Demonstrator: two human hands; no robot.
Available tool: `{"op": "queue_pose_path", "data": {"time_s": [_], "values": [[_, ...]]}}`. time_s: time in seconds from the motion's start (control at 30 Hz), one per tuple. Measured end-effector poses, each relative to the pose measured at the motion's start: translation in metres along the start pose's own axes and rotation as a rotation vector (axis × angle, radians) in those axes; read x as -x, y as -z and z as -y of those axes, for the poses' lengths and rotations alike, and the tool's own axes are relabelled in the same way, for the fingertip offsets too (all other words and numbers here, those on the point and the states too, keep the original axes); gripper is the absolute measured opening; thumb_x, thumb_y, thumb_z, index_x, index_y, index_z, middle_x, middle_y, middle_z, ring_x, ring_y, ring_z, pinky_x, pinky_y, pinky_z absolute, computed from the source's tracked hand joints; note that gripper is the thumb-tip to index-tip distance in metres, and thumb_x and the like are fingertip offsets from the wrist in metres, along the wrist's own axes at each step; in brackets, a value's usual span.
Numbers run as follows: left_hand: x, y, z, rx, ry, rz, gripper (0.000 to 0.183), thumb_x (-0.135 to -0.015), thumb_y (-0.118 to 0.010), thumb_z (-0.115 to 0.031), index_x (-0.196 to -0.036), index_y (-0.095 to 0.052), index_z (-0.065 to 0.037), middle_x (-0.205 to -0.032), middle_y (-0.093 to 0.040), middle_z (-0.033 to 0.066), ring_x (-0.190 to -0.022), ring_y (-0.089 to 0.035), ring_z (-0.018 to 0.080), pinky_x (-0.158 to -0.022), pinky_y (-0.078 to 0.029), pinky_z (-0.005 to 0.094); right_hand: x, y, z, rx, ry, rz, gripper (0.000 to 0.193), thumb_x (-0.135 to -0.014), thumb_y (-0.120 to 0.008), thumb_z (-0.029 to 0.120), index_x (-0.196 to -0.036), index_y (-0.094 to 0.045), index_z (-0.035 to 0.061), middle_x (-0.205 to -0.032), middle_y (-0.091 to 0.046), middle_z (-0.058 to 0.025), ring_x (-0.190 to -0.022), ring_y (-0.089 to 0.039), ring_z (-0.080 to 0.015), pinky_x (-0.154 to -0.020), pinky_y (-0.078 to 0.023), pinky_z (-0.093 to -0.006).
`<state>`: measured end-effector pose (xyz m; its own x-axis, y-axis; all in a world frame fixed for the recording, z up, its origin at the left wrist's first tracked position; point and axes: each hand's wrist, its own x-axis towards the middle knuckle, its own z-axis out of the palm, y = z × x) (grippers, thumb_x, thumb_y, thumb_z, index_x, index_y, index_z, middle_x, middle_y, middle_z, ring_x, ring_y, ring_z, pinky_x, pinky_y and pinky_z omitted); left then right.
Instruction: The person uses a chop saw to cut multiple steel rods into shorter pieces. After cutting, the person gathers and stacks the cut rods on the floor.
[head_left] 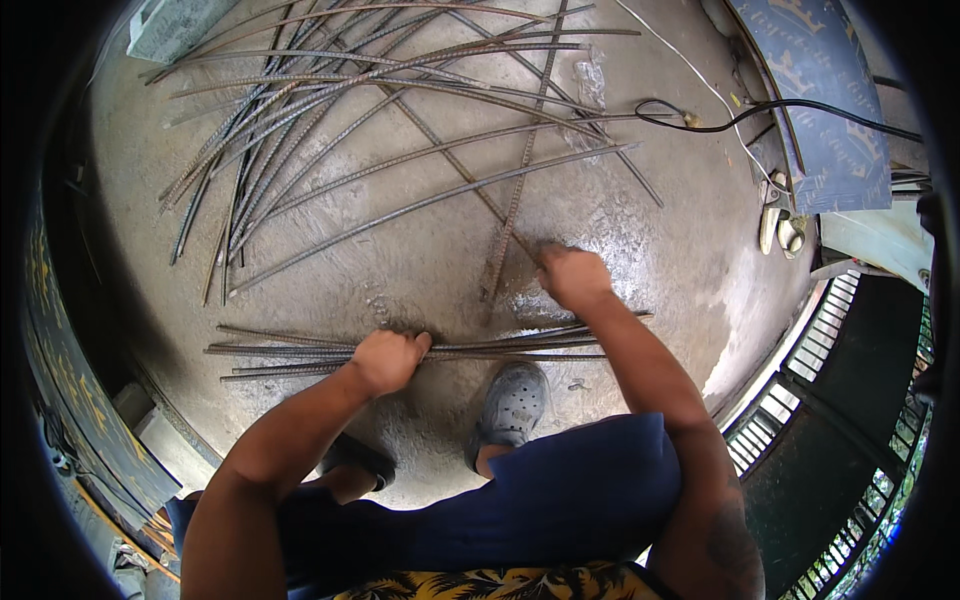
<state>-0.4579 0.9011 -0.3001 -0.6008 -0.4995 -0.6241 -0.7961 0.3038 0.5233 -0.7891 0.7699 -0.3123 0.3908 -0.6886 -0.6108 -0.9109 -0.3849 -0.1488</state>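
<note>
1. Navy cloth covers the legs at the lower edge; just ahead, a grey clog with holes stands on the concrete floor.
2. Beyond the clog lies a bundle of ribbed steel rods, running roughly left to right, its ends uneven; the left hand is curled over it in a fist, though how many rods it grips cannot be told.
3. Farther out and to the right, the right hand is closed on the near end of a slanting rod; a rusty rod crosses that one just beside the hand.
4. Past both hands spreads a loose pile of rods, bent and criss-crossed; a black cord lies to its right, crossing a blue-grey panel; a pale grey block sits at the far left.
</note>
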Motion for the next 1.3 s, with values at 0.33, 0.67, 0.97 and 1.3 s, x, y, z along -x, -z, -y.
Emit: {"op": "queue_pose_path", "data": {"time_s": [0.33, 0.67, 0.97, 1.3], "values": [[-0.020, 0.006, -0.009, 0.020, -0.012, -0.065, 0.026, -0.090, -0.058, -0.011, -0.115, -0.061, -0.006, -0.103, -0.074, 0.0193, -0.087, -0.075, 0.0393, -0.077, -0.060, 0.0511, -0.017, 0.019, -0.050, 0.138, 0.077, -0.429, 0.022, -0.095, -0.068, 0.021, -0.114, -0.067, 0.0108, -0.107, -0.068, -0.0109, -0.098, -0.070, -0.0312, -0.084, -0.060, -0.0456], [-0.004, -0.019, -0.026, -0.015, -0.078, -0.023, 0.021, -0.095, -0.054, -0.014, -0.113, -0.062, -0.007, -0.100, -0.074, 0.0155, -0.086, -0.076, 0.0350, -0.072, -0.061, 0.0479, -0.075, 0.061, 0.019, 0.297, 0.490, -0.098, 0.038, -0.087, -0.078, 0.037, -0.119, -0.070, 0.0186, -0.114, -0.069, -0.0077, -0.105, -0.069, -0.0264, -0.092, -0.053, -0.0411], [-0.020, -0.016, -0.038, 0.004, 0.014, -0.113, 0.023, -0.097, -0.053, -0.016, -0.116, -0.063, -0.006, -0.108, -0.073, 0.0159, -0.096, -0.076, 0.0342, -0.078, -0.061, 0.0481, -0.074, 0.060, 0.109, -0.134, 0.504, -0.281, 0.051, -0.087, -0.079, 0.040, -0.122, -0.065, 0.0058, -0.120, -0.067, -0.0141, -0.114, -0.065, -0.0325, -0.098, -0.051, -0.0443], [-0.027, -0.022, -0.031, 0.001, 0.098, -0.146, 0.028, -0.099, -0.054, -0.019, -0.122, -0.064, -0.007, -0.121, -0.068, 0.0143, -0.119, -0.064, 0.0328, -0.094, -0.055, 0.0489, 0.048, -0.045, 0.082, -0.054, 0.480, 0.054, 0.032, -0.093, -0.066, 0.027, -0.116, -0.067, 0.0044, -0.113, -0.064, -0.0085, -0.113, -0.060, -0.0283, -0.099, -0.049, -0.0425]]}}
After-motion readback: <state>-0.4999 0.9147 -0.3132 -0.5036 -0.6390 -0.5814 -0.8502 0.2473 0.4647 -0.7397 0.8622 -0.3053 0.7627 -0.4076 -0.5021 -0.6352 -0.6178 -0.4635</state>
